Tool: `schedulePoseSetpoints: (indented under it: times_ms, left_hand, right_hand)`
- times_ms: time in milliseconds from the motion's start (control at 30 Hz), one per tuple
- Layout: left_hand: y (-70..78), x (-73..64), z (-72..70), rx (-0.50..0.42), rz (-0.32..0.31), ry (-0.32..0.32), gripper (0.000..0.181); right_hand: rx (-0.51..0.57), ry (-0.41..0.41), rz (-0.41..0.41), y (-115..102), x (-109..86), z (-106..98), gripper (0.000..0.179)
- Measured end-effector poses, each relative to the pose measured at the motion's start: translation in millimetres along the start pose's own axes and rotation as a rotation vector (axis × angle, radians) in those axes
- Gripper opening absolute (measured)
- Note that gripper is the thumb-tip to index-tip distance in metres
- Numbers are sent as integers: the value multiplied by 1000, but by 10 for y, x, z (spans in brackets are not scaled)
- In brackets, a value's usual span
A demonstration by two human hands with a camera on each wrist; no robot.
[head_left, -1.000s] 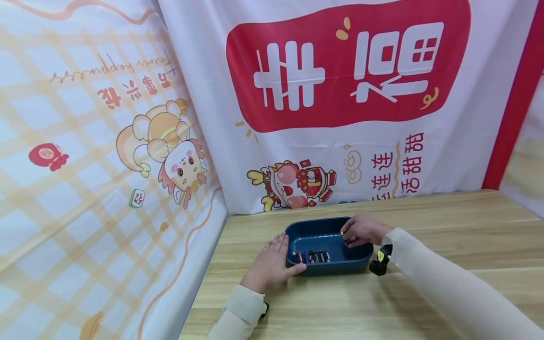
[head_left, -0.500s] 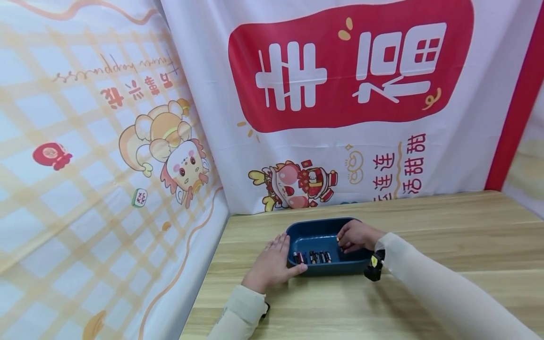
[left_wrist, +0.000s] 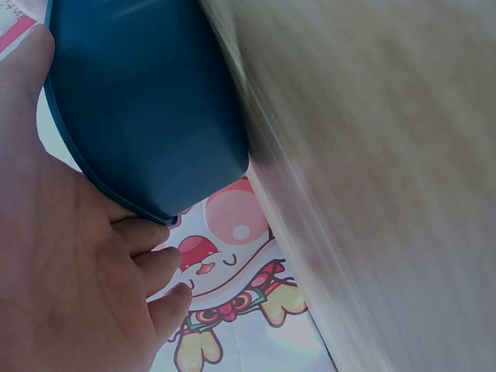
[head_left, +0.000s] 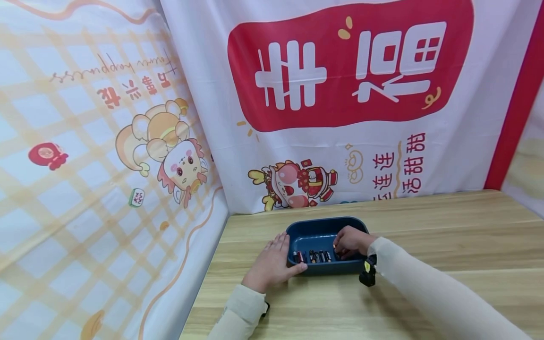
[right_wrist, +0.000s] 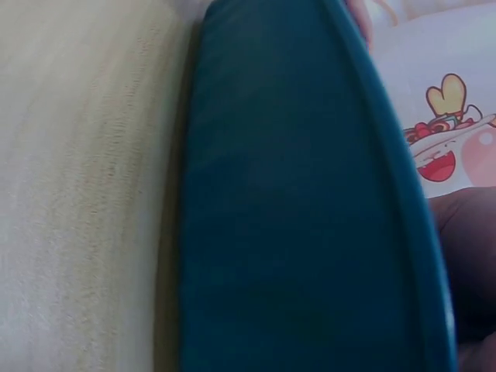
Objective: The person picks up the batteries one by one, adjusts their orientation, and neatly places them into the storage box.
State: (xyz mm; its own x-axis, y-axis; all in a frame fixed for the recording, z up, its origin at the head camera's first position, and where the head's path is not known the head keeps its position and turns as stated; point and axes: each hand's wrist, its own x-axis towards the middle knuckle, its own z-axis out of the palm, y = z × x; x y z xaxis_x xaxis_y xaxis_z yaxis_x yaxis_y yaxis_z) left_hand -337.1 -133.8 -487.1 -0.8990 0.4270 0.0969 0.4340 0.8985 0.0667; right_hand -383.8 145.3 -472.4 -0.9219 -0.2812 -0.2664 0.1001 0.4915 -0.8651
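A dark blue oblong basin (head_left: 327,269) stands on the wooden table, with several small batteries (head_left: 319,256) lying side by side along its near inner side. A reddish battery (head_left: 299,257) is at the left end of the row. My left hand (head_left: 272,264) rests against the basin's left end, fingers fairly straight along the rim and thumb over the front corner. Inside the basin, my right hand (head_left: 352,242) pinches a battery (head_left: 334,246), low near the right end of the row. Only its orange end shows; the fingers hide the rest. In the right wrist view, the basin wall (right_wrist: 287,186) hides the fingertips.
Bare wooden table (head_left: 446,236) surrounds the basin, stretching far to the right. A printed white and red cloth (head_left: 348,71) hangs behind it, and a checked cloth (head_left: 106,189) closes off the left side.
My right hand has moved left and slightly down inside the basin, with the battery in its fingers, closer to the row. My left hand has stayed in place.
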Motion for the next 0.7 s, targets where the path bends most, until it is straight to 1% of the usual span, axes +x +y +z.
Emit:
schedulePoseSetpoints:
  times_ms: [300, 467, 700]
  left_hand:
    - [-8, 20, 18, 13, 4, -10, 110]
    - [-2, 16, 3, 11, 3, -13, 108]
    - [5, 15, -2, 8, 7, -13, 108]
  right_hand:
    - [-95, 26, -15, 24, 29, 62, 7]
    - [-125, 36, -17, 38, 65, 85, 4]
    - [-156, 45, -11, 35, 89, 120, 5]
